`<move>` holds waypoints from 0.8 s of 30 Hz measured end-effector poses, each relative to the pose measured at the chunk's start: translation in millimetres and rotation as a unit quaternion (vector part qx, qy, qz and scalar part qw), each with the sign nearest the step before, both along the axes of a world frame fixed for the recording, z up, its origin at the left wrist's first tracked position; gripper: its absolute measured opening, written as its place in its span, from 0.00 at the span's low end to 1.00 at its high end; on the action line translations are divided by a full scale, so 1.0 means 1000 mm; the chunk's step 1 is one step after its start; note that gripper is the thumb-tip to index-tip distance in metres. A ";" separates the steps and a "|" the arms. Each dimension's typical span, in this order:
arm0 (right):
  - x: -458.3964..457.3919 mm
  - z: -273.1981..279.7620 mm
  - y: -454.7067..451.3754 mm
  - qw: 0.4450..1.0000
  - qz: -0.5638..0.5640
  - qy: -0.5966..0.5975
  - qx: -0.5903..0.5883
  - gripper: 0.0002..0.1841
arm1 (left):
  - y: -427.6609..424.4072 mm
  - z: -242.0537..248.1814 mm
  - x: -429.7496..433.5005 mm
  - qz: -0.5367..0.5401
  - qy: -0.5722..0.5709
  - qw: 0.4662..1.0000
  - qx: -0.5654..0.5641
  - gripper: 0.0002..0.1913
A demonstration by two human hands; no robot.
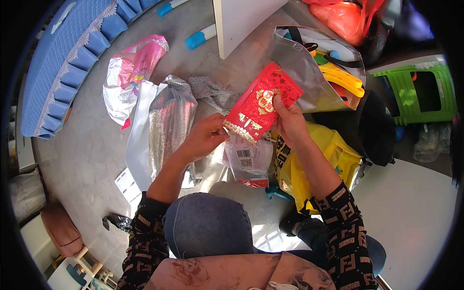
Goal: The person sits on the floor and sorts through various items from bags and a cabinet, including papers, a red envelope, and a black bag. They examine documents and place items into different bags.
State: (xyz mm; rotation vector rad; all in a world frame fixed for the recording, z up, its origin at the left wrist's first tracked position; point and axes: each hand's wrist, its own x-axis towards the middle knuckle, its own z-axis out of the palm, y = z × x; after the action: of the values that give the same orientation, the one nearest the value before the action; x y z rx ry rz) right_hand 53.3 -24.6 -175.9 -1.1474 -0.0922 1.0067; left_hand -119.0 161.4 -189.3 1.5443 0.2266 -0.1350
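Note:
In my right hand [291, 121] is a red paper envelope [259, 105] with gold printing, the thumb pressed on its face. My left hand [206, 137] has bent fingers at the envelope's lower left corner; whether they grip it I cannot tell. Beneath the envelope lies a clear plastic packet [250, 161] bearing a printed code. A yellow plastic bag [302, 163] with dark writing sits below my right forearm. To the left of my hands, a silver foil-lined bag [170, 119] lies on the floor beside a crumpled grey cloth [214, 90].
An open silver bag [301, 87] holds yellow-handled things. Near it are a black container [373, 127] and a green plastic stool [420, 94]. A pink and white plastic bag [127, 79] lies further left. A white panel [243, 25] stands ahead; a white surface [406, 217] is at right.

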 end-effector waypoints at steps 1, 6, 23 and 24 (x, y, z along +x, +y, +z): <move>0.000 -0.001 0.000 1.000 -0.010 -0.006 -0.018 0.17 | 0.000 0.001 0.000 -0.005 0.006 1.000 0.028 0.11; -0.003 -0.007 0.000 0.999 -0.048 -0.007 -0.004 0.17 | -0.005 0.001 0.001 -0.003 0.036 0.993 0.109 0.08; -0.010 -0.008 0.000 0.995 -0.069 0.065 0.016 0.18 | 0.001 0.002 0.003 0.009 0.006 0.983 0.183 0.07; -0.010 -0.009 0.000 0.995 -0.080 0.058 0.010 0.18 | 0.002 0.003 0.003 0.001 -0.019 0.982 0.187 0.07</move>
State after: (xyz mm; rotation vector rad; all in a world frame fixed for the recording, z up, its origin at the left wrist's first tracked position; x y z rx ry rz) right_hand 42.9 -24.6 -184.4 -1.0576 0.0809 0.9266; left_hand -116.3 163.4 -186.5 1.9195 0.2323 -0.0636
